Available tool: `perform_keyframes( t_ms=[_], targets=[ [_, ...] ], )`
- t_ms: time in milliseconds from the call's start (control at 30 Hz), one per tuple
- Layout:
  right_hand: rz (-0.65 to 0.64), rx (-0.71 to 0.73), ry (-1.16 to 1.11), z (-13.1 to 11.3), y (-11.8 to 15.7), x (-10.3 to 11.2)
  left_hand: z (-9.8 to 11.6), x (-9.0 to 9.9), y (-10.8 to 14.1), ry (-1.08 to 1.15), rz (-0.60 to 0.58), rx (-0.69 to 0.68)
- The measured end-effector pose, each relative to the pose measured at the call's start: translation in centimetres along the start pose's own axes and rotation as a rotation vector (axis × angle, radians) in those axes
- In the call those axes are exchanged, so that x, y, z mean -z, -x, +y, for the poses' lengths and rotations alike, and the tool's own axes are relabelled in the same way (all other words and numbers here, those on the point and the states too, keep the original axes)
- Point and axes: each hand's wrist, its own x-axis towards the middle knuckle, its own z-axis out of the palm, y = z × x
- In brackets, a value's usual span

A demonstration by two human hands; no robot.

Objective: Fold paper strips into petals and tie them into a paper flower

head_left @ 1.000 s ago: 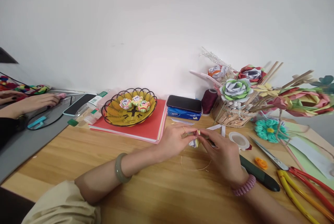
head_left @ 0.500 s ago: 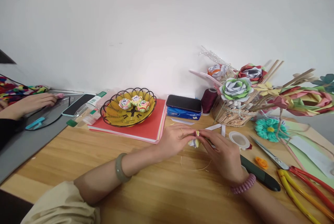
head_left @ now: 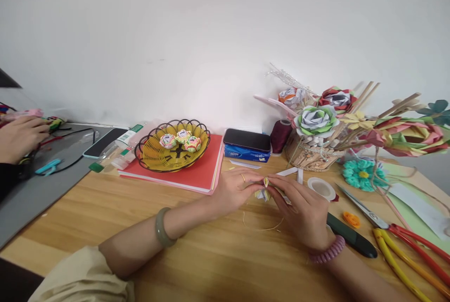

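Between both hands, over the wooden table, is a small folded paper piece (head_left: 263, 193) in white, yellow and pink. My left hand (head_left: 234, 192), with a ring on one finger, pinches its left side. My right hand (head_left: 304, 203) grips the same piece from the right with thumb and fingers. The fingertips of the two hands nearly meet and hide part of the paper. A thin loop of cord (head_left: 262, 229) lies on the table just below the hands. White paper strips (head_left: 300, 175) lie behind my right hand.
A yellow basket (head_left: 154, 159) with small paper flowers rests on red paper (head_left: 207, 170). A phone (head_left: 248, 139) tops a blue tissue pack. Scissors (head_left: 374, 217), a dark green tool (head_left: 355, 238) and paper flowers (head_left: 318, 121) are at right. Another person's hand (head_left: 24, 133) is at far left.
The other person's hand has moved left, away from the clear plastic. My hands keep their grip; the paper piece between them is slightly turned, showing more of its striped folds.
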Motion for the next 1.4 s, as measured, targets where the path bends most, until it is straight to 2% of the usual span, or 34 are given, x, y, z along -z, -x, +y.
perform_keyframes(
  t_ms=[200,667,833,1067,1233,1400],
  targets=[
    [0.037,0.023,0.017,0.3,0.1,-0.2,-0.1,-0.1,0.0,-0.031,0.019,-0.055],
    [-0.052,-0.003,-0.147,0.6,-0.5,-0.1,-0.1,0.1,0.2,-0.015,-0.007,-0.034],
    [-0.107,0.020,-0.216,0.8,-1.0,0.0,0.0,0.3,0.0,0.048,-0.061,0.072],
    [-0.198,0.019,-0.225,1.2,-1.0,0.2,-0.5,0.9,-0.9,0.038,-0.153,-0.099],
    [-0.288,0.011,-0.205,1.5,-0.9,0.1,-1.0,1.3,-1.0,0.037,-0.261,-0.115],
    [-0.399,0.020,-0.230,1.7,-1.0,0.2,-1.4,1.4,-1.0,0.068,-0.367,-0.062]
  ],
)
